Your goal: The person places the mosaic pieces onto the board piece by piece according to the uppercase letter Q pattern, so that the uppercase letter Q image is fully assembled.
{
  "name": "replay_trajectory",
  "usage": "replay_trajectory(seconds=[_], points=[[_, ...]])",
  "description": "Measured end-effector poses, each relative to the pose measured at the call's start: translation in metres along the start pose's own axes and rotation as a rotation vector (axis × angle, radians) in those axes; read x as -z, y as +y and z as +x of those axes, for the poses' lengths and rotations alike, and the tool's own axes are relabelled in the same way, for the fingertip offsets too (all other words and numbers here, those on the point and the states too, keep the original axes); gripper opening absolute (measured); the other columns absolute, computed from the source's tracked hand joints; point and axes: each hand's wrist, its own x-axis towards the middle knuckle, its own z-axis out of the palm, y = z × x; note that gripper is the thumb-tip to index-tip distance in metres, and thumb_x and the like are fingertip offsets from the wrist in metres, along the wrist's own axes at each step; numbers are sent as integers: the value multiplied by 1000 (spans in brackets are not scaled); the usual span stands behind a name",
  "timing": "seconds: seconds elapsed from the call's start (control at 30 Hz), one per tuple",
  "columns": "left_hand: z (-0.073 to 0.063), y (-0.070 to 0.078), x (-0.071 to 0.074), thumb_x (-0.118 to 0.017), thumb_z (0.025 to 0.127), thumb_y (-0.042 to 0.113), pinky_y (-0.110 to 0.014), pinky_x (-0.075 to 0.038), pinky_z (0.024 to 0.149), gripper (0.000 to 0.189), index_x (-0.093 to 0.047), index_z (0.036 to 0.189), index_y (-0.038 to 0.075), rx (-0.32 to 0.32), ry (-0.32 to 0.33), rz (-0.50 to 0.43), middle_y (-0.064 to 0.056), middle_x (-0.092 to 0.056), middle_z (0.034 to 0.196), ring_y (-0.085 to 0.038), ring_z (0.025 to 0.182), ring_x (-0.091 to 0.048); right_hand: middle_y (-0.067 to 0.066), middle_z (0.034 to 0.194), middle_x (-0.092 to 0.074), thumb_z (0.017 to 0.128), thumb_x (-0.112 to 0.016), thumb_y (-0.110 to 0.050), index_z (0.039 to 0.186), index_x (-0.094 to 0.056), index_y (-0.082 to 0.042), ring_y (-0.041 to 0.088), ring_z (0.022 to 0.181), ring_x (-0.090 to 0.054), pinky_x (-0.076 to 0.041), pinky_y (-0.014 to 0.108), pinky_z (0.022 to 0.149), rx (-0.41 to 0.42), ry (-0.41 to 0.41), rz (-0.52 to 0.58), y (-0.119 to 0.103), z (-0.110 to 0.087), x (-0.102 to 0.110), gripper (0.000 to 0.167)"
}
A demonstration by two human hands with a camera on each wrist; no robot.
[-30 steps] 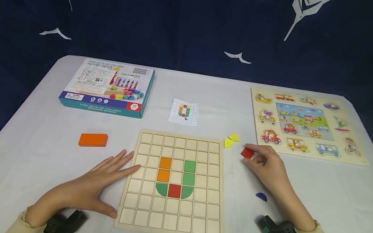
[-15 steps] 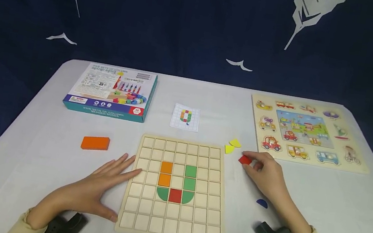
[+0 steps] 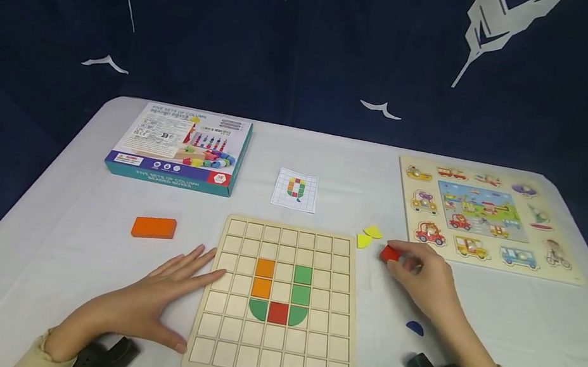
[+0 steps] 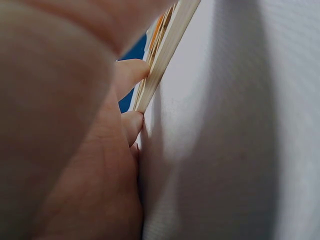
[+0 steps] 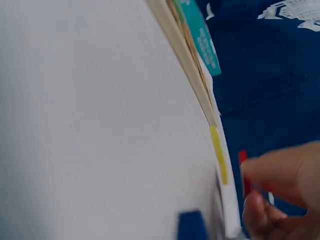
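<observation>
- To the right of the grid board (image 3: pixel 270 361), near its far corner, the right hand (image 3: pixel 425 278) pinches a red block (image 3: pixel 389 254) between thumb and fingers.
- The red block is probably light, stiff and hard to damage, its faces perhaps slightly slick; opposite side edges seem the surest hold.
- At the grid board's left edge, the left hand (image 3: pixel 148 301) lies spread, fingertips touching the rim.
- Just beside the grid board's far right corner lie two yellow pieces (image 3: pixel 373 232); being thin, they likely lift best by their edges.
- On the counter (image 3: pixel 28 257) right of the grid board rests a blue half-disc (image 3: pixel 415 327); left of it, an orange block (image 3: pixel 153 227).
</observation>
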Motion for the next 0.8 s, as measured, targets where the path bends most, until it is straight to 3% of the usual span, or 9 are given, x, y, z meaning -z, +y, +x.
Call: replay_trajectory(seconds=[0.27, 0.53, 0.8], points=[[0, 1, 0, -83, 58, 51, -56, 1, 106, 109, -27, 149, 26, -6, -3, -1, 0, -3, 156, -23, 140, 7, 5, 88, -60, 79, -69, 4, 107, -69, -3, 16, 68, -48, -37, 22, 56, 94, -72, 180, -35, 23, -2, 29], [-2, 0, 1, -81, 57, 55, -55, 1, 106, 111, -26, 149, 27, -11, -5, 16, -1, -3, 156, -23, 140, 7, 1, 92, -60, 79, -71, 1, 106, -70, -6, 14, 65, -49, -39, 24, 56, 168, -226, 329, -79, 40, -43, 28], [-1, 0, 2, -80, 58, 56, -55, 1, 107, 110, -25, 149, 27, -6, -14, 30, -1, -1, 156, -23, 140, 7, 1, 90, -59, 81, -71, -3, 107, -69, -6, 13, 66, -48, -40, 23, 56, 144, -376, 352, -85, 40, -74, 26]])
